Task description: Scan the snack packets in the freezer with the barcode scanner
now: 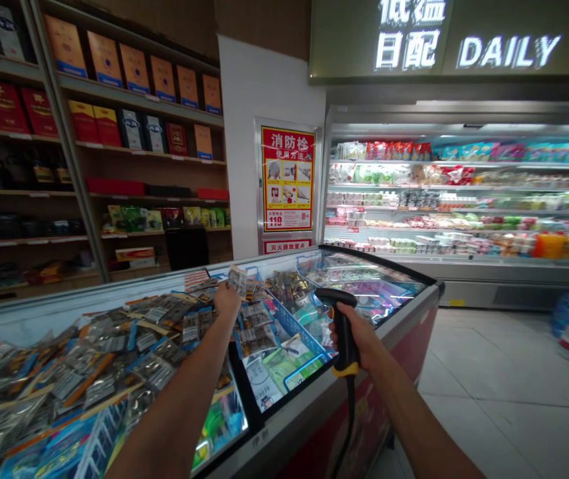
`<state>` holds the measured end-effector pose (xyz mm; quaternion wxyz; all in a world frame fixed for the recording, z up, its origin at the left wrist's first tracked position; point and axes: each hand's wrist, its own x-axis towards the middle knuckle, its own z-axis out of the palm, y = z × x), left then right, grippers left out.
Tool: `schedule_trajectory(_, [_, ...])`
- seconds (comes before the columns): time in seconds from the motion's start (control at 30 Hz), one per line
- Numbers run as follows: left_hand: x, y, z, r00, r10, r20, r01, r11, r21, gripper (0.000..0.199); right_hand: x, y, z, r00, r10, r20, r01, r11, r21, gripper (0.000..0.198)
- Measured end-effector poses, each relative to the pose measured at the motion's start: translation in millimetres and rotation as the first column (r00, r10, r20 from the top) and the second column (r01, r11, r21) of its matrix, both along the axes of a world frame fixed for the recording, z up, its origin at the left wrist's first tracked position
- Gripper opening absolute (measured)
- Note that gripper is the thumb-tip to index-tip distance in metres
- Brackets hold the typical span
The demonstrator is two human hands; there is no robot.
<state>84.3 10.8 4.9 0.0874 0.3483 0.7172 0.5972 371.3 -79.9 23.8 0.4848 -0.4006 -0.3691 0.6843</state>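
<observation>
Best done with the packet's (pixel 238 278) barcode turned square to the handheld scanner (pixel 342 326) and held steady. Left hand (pixel 227 299) stretched forward over the chest freezer (pixel 414 313), fingers pinched on the packet above the heaped packets (pixel 115 352); right hand (pixel 359 339) wrapped tight round the scanner's grip, muzzle aimed left.

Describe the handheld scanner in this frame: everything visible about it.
The scanner is a black, pistol-shaped device, seemingly plastic, with a wide flat head at the top and a yellow band round the base of its grip. A dark cable hangs from the base. The right hand wraps its grip and holds it upright over the chest freezer, head turned toward the packet raised in the left hand. Its scan window is not visible.
</observation>
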Motion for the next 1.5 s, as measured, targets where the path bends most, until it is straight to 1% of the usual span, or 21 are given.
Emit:
schedule_trajectory(0.1, [-3.7,-12.3,7.8,0.99,0.105,-0.092,-0.106,0.994,-0.002,0.028,4.0,2.2,-2.4,0.999,-0.033,-0.01,0.033,0.999,0.021,0.023])
schedule_trajectory(0.2, [8.9,-21.6,14.5,0.961,0.212,-0.176,-0.203,0.977,0.07,0.032,12.0,5.5,-4.2,0.999,-0.03,-0.043,0.031,0.999,0.026,0.022])
schedule_trajectory(0.23, [16.3,-23.2,16.4,0.951,0.23,-0.206,-0.214,0.972,0.096,0.036,15.7,6.5,-4.6,0.998,-0.036,-0.047,0.037,0.999,0.027,0.022])
schedule_trajectory(0.3, [35.1,-23.0,18.7,0.938,0.215,-0.271,-0.186,0.974,0.129,0.042,24.3,8.2,-5.0,0.997,-0.071,-0.043,0.073,0.997,0.034,0.022])
schedule_trajectory(0.4, [71.5,-14.3,15.6,0.931,0.097,-0.352,-0.061,0.992,0.112,0.043,39.7,9.5,-4.5,0.989,-0.145,-0.028,0.146,0.989,0.023,0.023])
schedule_trajectory(0.5, [115.3,-1.0,1.5,0.913,-0.08,-0.4,0.1,0.995,0.029,0.039,56.2,10.1,-4.2,0.982,-0.188,-0.034,0.188,0.982,0.015,0.022])
schedule_trajectory(0.57, [146.0,6.4,-12.8,0.879,-0.223,-0.421,0.221,0.974,-0.053,0.038,66.3,10.7,-5.4,0.978,-0.207,-0.042,0.208,0.978,0.023,0.021])
schedule_trajectory(0.67, [189.4,12.7,-36.0,0.812,-0.412,-0.413,0.363,0.911,-0.194,0.037,77.7,11.6,-9.2,0.974,-0.223,-0.047,0.225,0.974,0.019,0.022])
schedule_trajectory(0.7, [202.1,13.8,-42.9,0.797,-0.455,-0.397,0.39,0.89,-0.238,0.037,80.3,11.7,-10.6,0.973,-0.228,-0.045,0.229,0.973,0.013,0.023])
schedule_trajectory(0.77, [223.5,15.5,-53.7,0.787,-0.503,-0.355,0.407,0.858,-0.313,0.036,83.7,11.4,-12.9,0.971,-0.24,-0.023,0.24,0.971,0.002,0.025])
schedule_trajectory(0.87, [243.1,18.9,-61.0,0.803,-0.514,-0.302,0.396,0.839,-0.374,0.04,84.8,9.9,-14.3,0.968,-0.251,0.009,0.251,0.968,-0.008,0.026])
schedule_trajectory(0.93, [246.2,22.4,-60.9,0.815,-0.516,-0.264,0.399,0.83,-0.39,0.045,83.0,8.9,-14.2,0.97,-0.243,0.009,0.244,0.97,-0.01,0.025])
schedule_trajectory(1.03, [236.1,29.1,-57.0,0.831,-0.531,-0.166,0.429,0.801,-0.417,0.05,76.4,8.0,-12.8,0.976,-0.219,0.011,0.219,0.976,-0.002,0.025])
schedule_trajectory(1.17, [204.2,35.8,-50.7,0.818,-0.576,0.012,0.524,0.735,-0.431,0.033,60.5,5.8,-8.6,0.984,-0.177,-0.01,0.177,0.984,-0.011,0.024])
schedule_trajectory(1.23, [186.1,35.2,-47.6,0.793,-0.601,0.1,0.583,0.701,-0.411,0.03,51.1,3.5,-5.8,0.988,-0.152,-0.015,0.151,0.988,-0.025,0.022])
schedule_trajectory(1.3, [169.6,31.6,-44.6,0.768,-0.616,0.177,0.631,0.68,-0.373,0.03,42.1,0.8,-2.9,0.991,-0.136,-0.006,0.136,0.99,-0.037,0.022])
schedule_trajectory(1.37, [155.8,26.2,-41.8,0.751,-0.618,0.232,0.659,0.681,-0.319,0.03,34.5,-2.2,0.2,0.994,-0.113,-0.005,0.113,0.993,-0.034,0.023])
schedule_trajectory(1.5, [137.7,18.2,-37.1,0.742,-0.605,0.29,0.663,0.725,-0.184,0.029,23.2,-8.2,8.0,0.999,-0.022,-0.032,0.021,1.0,-0.02,0.023])
